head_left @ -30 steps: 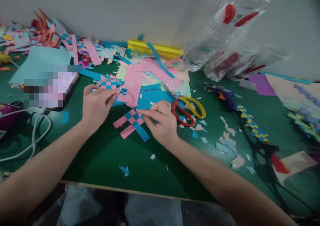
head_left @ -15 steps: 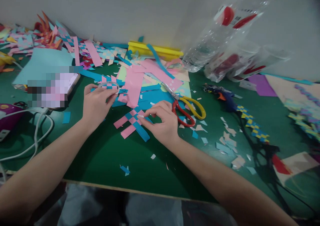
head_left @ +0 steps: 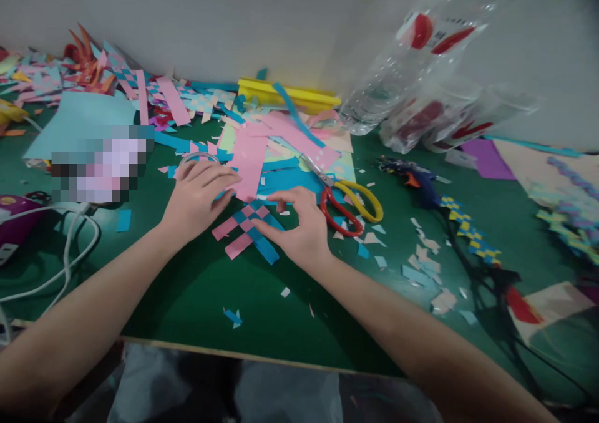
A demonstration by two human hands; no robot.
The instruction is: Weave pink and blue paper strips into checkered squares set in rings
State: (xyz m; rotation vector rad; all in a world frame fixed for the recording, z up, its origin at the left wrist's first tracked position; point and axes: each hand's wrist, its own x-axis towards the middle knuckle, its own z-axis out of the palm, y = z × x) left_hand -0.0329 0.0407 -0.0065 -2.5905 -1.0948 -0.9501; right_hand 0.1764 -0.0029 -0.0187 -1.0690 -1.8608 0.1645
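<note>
- The green counter [head_left: 290,339] carried everything, its far edge running along a grey wall.
- Clear plastic packaging [head_left: 388,86] with a red-and-white label leaned at the far edge, right of the middle.
- A pale blue sheet [head_left: 88,114] lay toward the counter's far left corner.
- The person's left hand [head_left: 199,192] hovered or rested left of the middle, fingers close together and curved downward; whether they gripped anything could not be told.
- The right hand [head_left: 299,223] was held with thumb and forefinger parted, the thumb tip over the woven paper's right side; whether it pressed down could not be told.
- A yellow holder [head_left: 302,97] lay along the far edge.
- Scissors [head_left: 332,182] with one red and one yellow handle lay just beyond the right hand, the red loop close beside it.
- The pink-and-blue woven paper [head_left: 247,224] lay between the hands, about midway between the near and far edges, its loose strip ends pointing toward the near edge.
- A clear ring [head_left: 200,155] showed behind the left hand's knuckles, partly hidden.
- A small blue scrap [head_left: 233,317] lay near the near edge.
</note>
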